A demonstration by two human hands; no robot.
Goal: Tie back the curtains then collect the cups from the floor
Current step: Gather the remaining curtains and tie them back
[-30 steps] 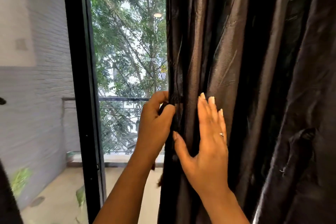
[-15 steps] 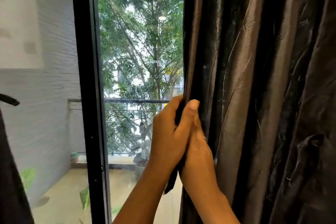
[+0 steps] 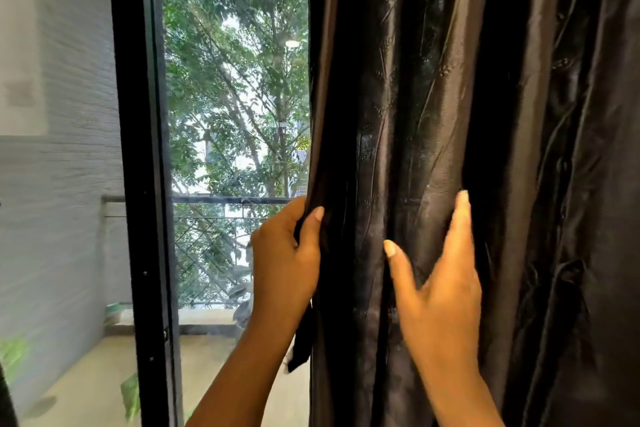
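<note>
Black door frame (image 3: 138, 184) at left, balcony railing (image 3: 225, 200) seen through the gap beside it; left hand (image 3: 284, 260) curls fingers and thumb round the curtain (image 3: 433, 80) at its left edge, a dark strip (image 3: 302, 340) dangling below, while right hand (image 3: 440, 288) lies flat on the folds, thumb spread.

Curtain (image 3: 415, 80) cut off (top, right, bottom) — wall (image 3: 52, 184) blurred.
</note>
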